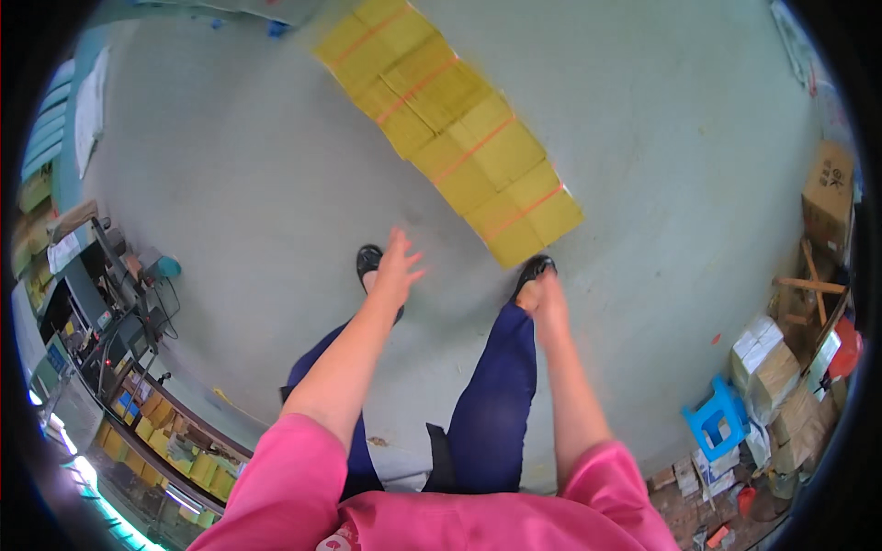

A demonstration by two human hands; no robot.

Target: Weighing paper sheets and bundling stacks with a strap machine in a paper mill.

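My left hand (396, 271) hangs over the grey floor with its fingers spread and nothing in it. My right hand (550, 305) is in front of my right shoe (536, 267), slightly blurred and seen edge-on, so how its fingers are held does not show. Ahead of it on the floor lies a slanting row of flat yellow cardboard bundles (496, 142), with reddish-orange straps across them. The nearest bundle ends close to the right shoe's toe. Neither hand appears to touch the row.
A blue plastic stool (717, 419) stands at the right, beside wrapped parcels (774, 369) and a brown carton (827, 200). At the left are a bench with equipment and cables (108, 317) and shelves of yellow stacks (175, 445). My left shoe (369, 261) is on the floor.
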